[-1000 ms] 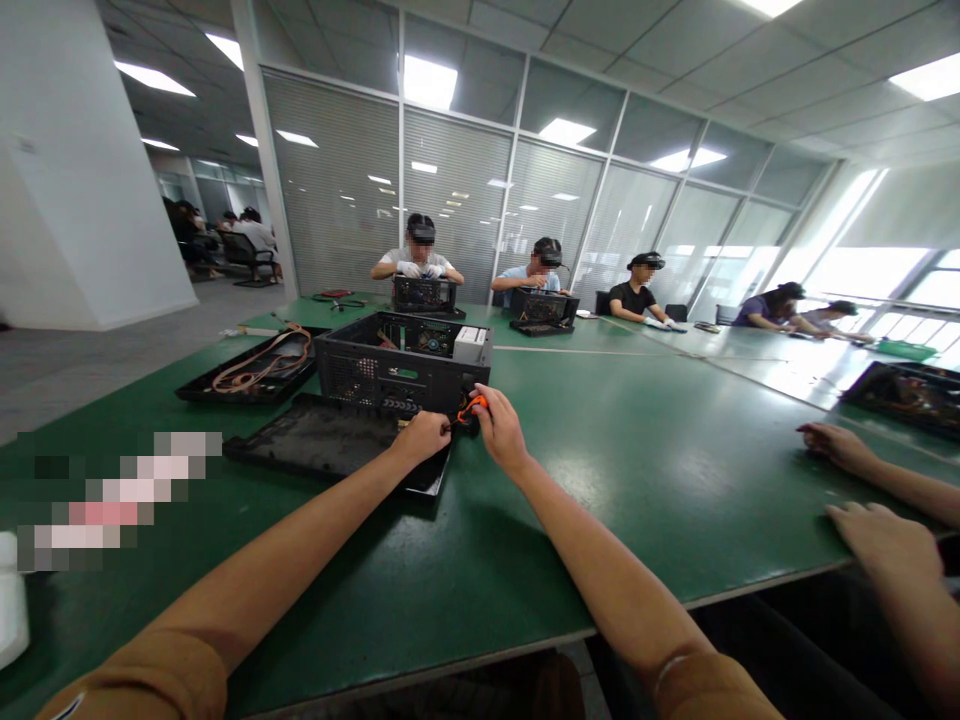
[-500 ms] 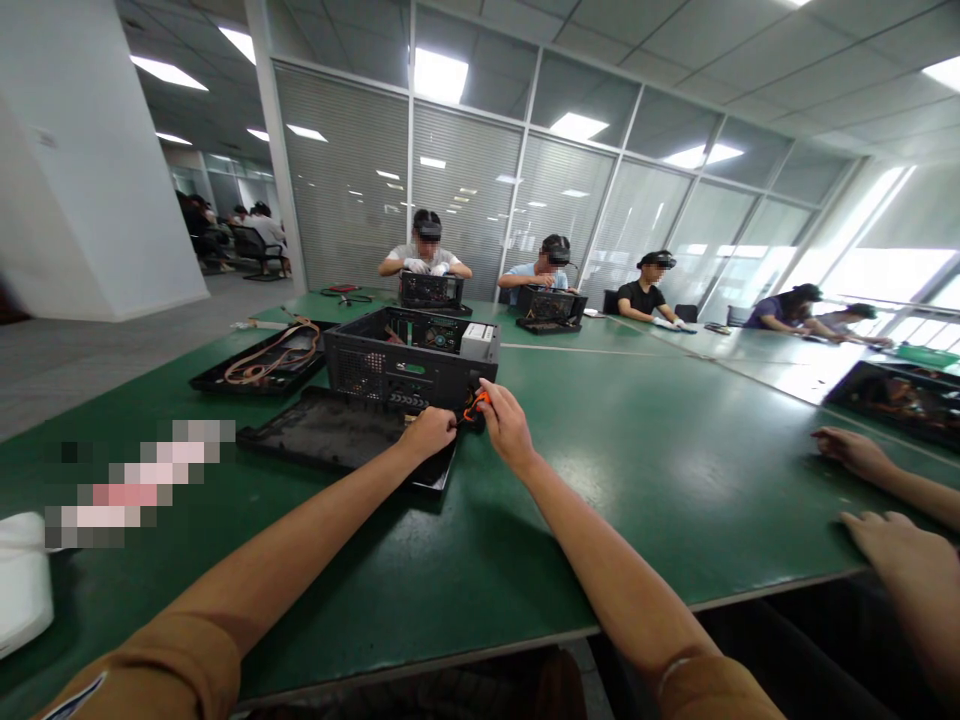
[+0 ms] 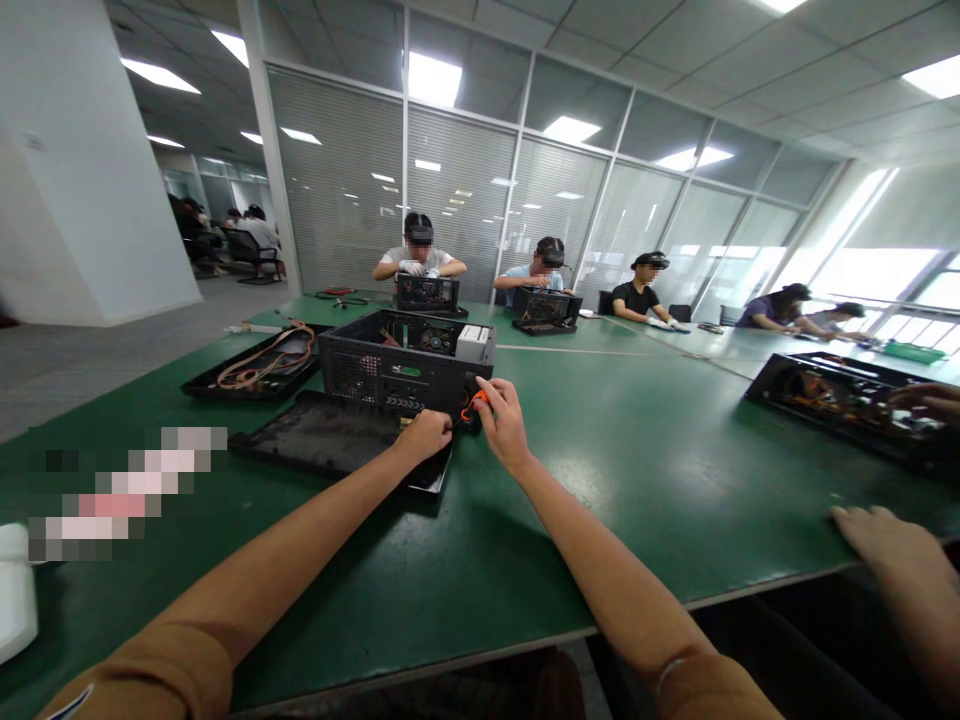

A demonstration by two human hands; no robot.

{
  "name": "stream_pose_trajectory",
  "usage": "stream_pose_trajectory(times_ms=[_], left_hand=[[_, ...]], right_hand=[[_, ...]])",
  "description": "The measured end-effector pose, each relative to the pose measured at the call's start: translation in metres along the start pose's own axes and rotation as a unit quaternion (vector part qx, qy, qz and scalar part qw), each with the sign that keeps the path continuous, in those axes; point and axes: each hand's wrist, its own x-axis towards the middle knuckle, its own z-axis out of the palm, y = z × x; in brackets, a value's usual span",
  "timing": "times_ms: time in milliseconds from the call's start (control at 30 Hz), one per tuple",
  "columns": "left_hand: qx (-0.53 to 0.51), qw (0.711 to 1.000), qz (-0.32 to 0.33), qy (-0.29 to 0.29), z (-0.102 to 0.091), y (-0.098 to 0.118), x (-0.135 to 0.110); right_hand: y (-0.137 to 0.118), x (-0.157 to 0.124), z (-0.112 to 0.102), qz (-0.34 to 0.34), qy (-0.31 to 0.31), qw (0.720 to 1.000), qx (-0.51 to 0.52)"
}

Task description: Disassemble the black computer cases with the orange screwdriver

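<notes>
Computer case (image 3: 409, 385), open-topped, stands on the green table (image 3: 660, 450) just beyond both hands. At its near right corner the right hand (image 3: 506, 422) pinches an orange piece (image 3: 480, 397) between thumb and fingers. The left hand (image 3: 426, 434) is bunched beside it; I cannot tell whether it grips anything. A dark panel (image 3: 300, 440) lies in the way, under the left hand. Left stands a tray (image 3: 199, 389) with cables (image 3: 259, 368); right, a co-worker's hand (image 3: 930, 402) is at another case (image 3: 795, 385).
</notes>
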Motion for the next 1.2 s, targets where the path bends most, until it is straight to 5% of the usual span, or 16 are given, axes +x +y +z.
stream_pose_trajectory(times_ms=[233,1200], left_hand=[[-0.014,1.0,-0.005,-0.007,-0.0014,0.0008,-0.0009],[-0.009,1.0,-0.011,-0.017,-0.0062,0.0079,-0.0017]], right_hand=[[0.0009,-0.001,0.0036,0.039,0.019,0.999,0.015],[-0.0045,-0.0046,0.0033,0.017,-0.008,0.999,0.028]])
